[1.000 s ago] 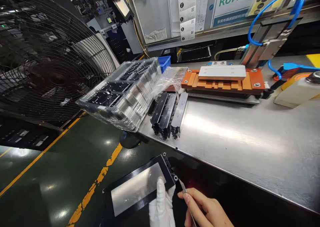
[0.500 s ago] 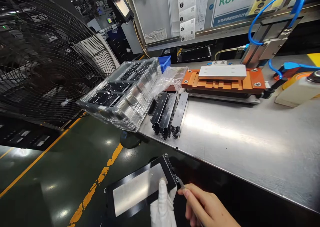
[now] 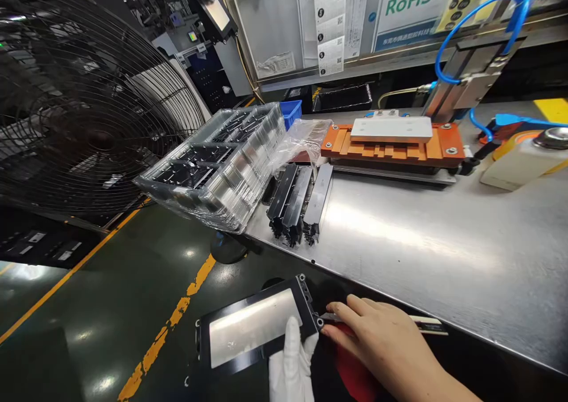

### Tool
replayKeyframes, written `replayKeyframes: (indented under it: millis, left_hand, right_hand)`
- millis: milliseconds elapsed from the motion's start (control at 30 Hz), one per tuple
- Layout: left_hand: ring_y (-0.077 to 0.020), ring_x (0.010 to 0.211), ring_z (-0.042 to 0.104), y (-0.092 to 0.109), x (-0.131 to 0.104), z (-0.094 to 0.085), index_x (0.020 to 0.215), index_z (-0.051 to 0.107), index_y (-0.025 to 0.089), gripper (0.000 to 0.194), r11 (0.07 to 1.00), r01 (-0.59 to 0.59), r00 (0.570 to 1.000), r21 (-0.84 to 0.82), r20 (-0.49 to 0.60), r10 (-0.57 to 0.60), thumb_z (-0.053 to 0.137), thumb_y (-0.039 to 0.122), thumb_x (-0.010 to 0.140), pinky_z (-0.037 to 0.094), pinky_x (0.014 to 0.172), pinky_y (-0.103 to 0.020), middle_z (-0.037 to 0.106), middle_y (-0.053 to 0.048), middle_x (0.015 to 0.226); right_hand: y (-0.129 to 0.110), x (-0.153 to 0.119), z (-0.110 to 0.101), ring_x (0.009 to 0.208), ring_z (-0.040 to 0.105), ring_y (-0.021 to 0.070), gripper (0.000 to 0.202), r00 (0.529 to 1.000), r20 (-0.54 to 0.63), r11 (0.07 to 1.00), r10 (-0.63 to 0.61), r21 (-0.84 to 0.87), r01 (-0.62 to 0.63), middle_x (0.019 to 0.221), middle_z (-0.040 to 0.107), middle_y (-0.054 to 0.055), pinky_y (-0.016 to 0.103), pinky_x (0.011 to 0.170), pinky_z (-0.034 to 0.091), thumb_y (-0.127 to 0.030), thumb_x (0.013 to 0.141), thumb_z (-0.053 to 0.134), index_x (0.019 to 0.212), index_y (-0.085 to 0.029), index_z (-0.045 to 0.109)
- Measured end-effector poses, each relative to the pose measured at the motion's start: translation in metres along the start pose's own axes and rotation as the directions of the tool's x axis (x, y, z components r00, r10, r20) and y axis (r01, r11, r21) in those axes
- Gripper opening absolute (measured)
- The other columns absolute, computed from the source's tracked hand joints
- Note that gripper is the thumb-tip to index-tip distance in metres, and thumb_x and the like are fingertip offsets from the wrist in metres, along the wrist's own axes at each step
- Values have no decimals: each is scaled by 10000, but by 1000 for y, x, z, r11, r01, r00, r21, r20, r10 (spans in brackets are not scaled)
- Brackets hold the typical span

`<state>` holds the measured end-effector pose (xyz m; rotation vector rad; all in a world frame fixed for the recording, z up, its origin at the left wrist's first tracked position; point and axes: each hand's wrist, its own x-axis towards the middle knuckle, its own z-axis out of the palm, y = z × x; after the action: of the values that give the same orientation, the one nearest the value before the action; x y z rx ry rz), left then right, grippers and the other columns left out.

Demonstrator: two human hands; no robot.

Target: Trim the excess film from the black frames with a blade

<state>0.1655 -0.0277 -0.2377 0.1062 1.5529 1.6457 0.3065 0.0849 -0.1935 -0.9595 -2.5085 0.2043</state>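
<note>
In a white glove, my left hand (image 3: 291, 360) grips a black rectangular plastic frame with a shiny, silvery window, the black-framed panel (image 3: 248, 357), by its near right corner. The thumb lies on its face; the other fingers are partly behind it. My bare right hand (image 3: 377, 337) is closed around a utility knife (image 3: 428, 325). Its pale handle sticks out behind the hand, and the blade points left at the ring-like lug on the panel's right corner. Whether the blade touches the lug I cannot tell. The panel is held tilted in front of the metal bench.
On the metal bench (image 3: 399, 260) stand several black plastic bars (image 3: 296, 204), an orange fixture (image 3: 390, 148) and a white bottle (image 3: 517, 159). Film-wrapped clear trays (image 3: 213, 165) with black parts overhang the bench's left end. A large fan (image 3: 97, 106) is at left.
My right hand has turned flatter, palm down, showing the knife's handle behind it. The panel has shifted slightly right with my left hand. The view has moved a little.
</note>
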Motion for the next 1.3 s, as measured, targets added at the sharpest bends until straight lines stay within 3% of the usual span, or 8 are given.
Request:
replayKeyframes:
  millis: [133,233,367,467,800,1100,1200,1300]
  left_hand:
    - [-292,1115,668,-3,-1,-1,901,776,204,326,999,-37,999,-2,-17,37,858,102,603,546,1010,-348,755,-50,1048]
    - [-270,1098,678,-2,0,-2,916,772,198,354,1000,-24,999,-11,-48,24,842,48,602,538,1009,-307,756,-41,932]
    - [-272,1087,683,7,5,5,864,761,174,221,993,70,996,-91,-57,-75,803,63,678,585,938,-292,745,-47,870]
    - [-252,1035,706,18,4,12,890,744,148,191,982,133,989,-133,-46,-140,768,56,725,618,848,-257,751,-69,944]
    - [-229,926,736,66,-10,43,1050,640,102,183,951,291,955,-109,-25,-295,596,52,880,632,677,-243,752,-137,1011]
    - [-197,853,723,63,-1,26,1029,682,92,157,935,354,923,-16,168,-347,611,160,906,609,675,-255,749,-139,1029]
    - [-174,829,710,65,3,20,1001,716,102,230,924,383,887,13,274,-371,726,264,839,603,677,-235,749,-115,1012]
    - [-157,819,690,68,5,18,945,737,117,281,923,383,873,45,308,-377,804,317,759,595,664,-226,746,-89,986]
  right_hand:
    - [0,-1,3,572,661,188,132,998,43,999,-35,-23,36,699,653,-38,327,510,404,-386,920,629,956,-266,669]
    - [1,-2,5,546,646,178,207,997,45,996,-54,-61,57,669,647,-57,323,503,377,-339,758,817,898,-266,683]
    - [3,-1,6,498,617,162,217,995,25,991,-94,-93,96,611,624,-66,327,495,343,-342,702,860,780,-260,676]
    - [5,0,4,509,617,159,281,993,-7,989,-120,-89,119,630,636,-70,324,507,348,-363,659,888,817,-258,681]
    - [7,1,2,488,606,168,298,983,70,983,-172,-60,176,608,624,-66,338,490,326,-475,708,837,746,-254,639]
    - [8,-1,3,477,577,161,313,968,79,969,-238,-45,242,615,623,-68,341,493,315,-489,761,790,706,-252,593]
    - [8,0,3,480,568,161,357,963,73,964,-260,-42,263,626,629,-54,341,501,316,-565,876,629,722,-244,590]
    - [8,1,1,467,546,152,484,956,58,957,-287,-19,288,590,618,-42,336,511,313,-579,978,411,671,-237,564]
